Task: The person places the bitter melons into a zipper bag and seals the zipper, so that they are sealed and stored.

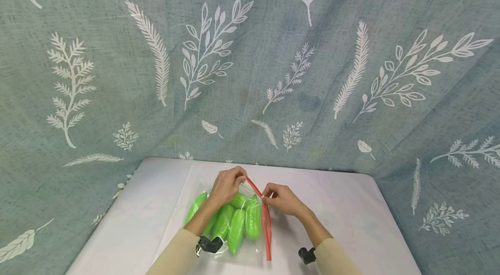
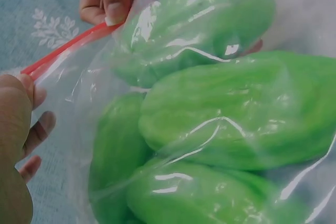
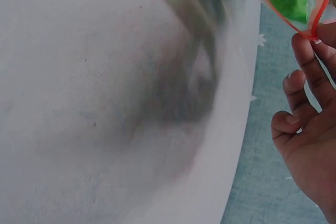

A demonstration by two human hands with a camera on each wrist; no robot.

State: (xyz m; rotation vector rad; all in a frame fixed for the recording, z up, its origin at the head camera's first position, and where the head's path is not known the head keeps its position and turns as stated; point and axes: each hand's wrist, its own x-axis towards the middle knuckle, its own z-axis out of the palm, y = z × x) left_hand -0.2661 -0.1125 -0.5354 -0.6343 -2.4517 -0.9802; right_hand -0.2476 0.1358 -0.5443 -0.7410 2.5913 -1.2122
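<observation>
A clear zip bag (image 1: 255,251) with a red zip edge (image 1: 267,231) lies on the table, full of several plump, ridged green vegetables (image 1: 236,231), like cucumbers or gourds. My left hand (image 1: 228,186) pinches the far end of the red zip, also visible at the left wrist view's edge. Partway along the zip, my right hand (image 1: 284,199) pinches a small white slider (image 2: 111,21) between thumb and finger. From the left hand to the slider the zip looks like one strip. Nearer me, its two red strips stand apart. In the right wrist view, the other right-hand fingers (image 3: 296,90) curl loosely.
A white-covered table (image 1: 332,205) carries the bag. Behind and at both sides hangs a grey-green cloth (image 1: 242,71) printed with white leaves. Black wrist devices (image 1: 211,244) sit at both sleeve cuffs.
</observation>
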